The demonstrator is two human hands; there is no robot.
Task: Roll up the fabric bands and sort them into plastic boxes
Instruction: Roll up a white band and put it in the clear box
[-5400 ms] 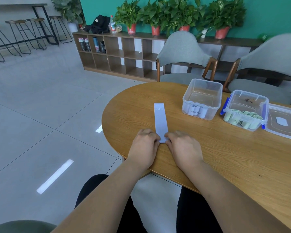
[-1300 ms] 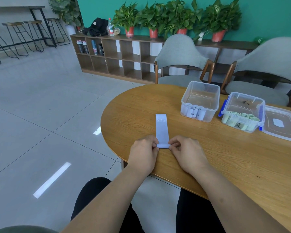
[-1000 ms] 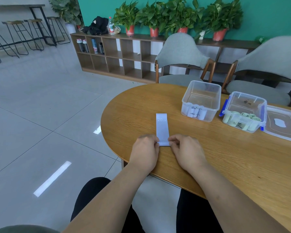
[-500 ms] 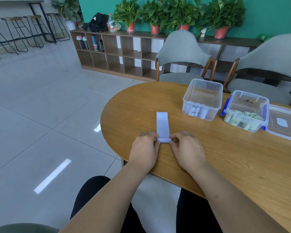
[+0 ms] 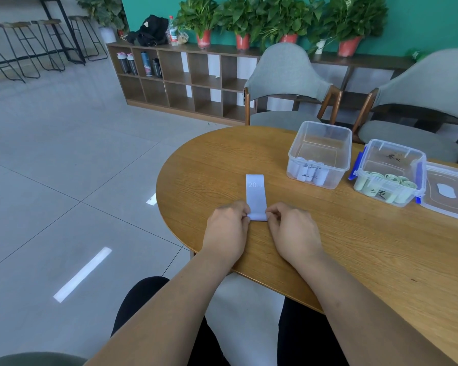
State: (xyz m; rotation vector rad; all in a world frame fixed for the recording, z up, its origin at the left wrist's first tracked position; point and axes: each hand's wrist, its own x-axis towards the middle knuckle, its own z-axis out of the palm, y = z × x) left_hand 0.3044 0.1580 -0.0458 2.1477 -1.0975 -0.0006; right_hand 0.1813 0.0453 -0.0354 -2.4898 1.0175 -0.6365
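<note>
1. Left hand [image 5: 229, 231] and right hand [image 5: 291, 228] pinch the rolled near end of a pale fabric band [image 5: 255, 196], apparently marked "20", on the table [image 5: 354, 247].
2. Beyond the right hand stand a clear box [image 5: 323, 138] and a blue-clipped box [image 5: 397, 154], both holding rolls.

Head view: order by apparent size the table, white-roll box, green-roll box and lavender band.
1. table
2. white-roll box and green-roll box: look about alike, not ranked
3. band, smallest
</note>
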